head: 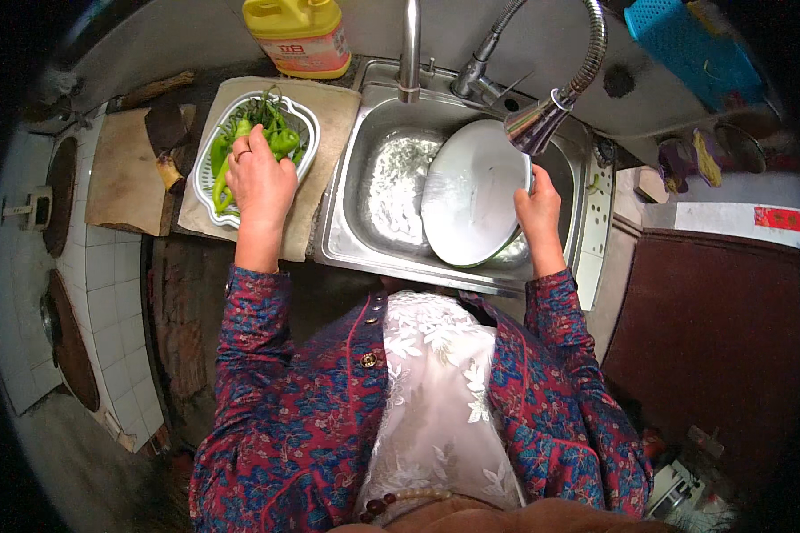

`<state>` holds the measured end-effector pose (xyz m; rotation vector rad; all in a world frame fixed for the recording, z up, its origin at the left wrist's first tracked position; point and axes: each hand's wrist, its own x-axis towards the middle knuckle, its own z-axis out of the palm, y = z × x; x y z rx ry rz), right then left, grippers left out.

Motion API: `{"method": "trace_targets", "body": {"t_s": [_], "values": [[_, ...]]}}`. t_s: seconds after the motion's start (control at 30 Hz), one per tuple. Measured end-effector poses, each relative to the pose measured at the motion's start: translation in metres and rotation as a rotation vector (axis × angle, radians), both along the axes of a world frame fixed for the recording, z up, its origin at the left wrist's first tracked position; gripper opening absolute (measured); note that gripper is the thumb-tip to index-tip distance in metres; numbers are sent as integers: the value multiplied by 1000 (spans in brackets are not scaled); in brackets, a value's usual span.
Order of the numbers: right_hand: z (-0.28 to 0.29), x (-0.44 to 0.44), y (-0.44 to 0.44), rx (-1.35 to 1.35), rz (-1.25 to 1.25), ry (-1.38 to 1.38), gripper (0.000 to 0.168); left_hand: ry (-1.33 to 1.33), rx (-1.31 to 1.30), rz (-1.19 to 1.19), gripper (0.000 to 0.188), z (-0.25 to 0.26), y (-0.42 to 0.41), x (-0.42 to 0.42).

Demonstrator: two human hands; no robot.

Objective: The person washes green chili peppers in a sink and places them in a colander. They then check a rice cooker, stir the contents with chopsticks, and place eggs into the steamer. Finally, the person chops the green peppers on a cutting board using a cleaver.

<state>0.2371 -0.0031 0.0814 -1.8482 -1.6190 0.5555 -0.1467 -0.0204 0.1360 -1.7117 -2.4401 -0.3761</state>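
Observation:
Green peppers (283,141) and leafy greens lie in a white plastic basket (312,143) on a cloth-covered counter left of the sink. Over the basket is my left hand (260,173), its fingers touching the peppers; whether it grips one cannot be told. My right hand (540,203) grips the right rim of a white basin (477,193), which is tilted inside the stainless steel sink (337,226). Water wets the sink floor left of the basin.
A straight faucet (410,53) and a flexible spray faucet (540,126) reach over the sink. A yellow detergent jug (300,40) stands behind the basket. Further left are a wooden cutting board (123,180) and a cleaver (168,133). A blue plastic basket (697,53) is at upper right.

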Motion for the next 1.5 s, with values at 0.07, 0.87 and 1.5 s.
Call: {"method": "trace_targets", "body": {"t_s": [0.07,0.87,1.5], "values": [[5,3,-4,4,-5,-29,43,5,26,-36,59,-4,-1,1],[46,8,-16,233,30,-518,50,-182,145,-346,55,13,-29,-20],[59,8,-26,278,2,-506,49,-350,290,-327,42,25,-75,-64]]}}
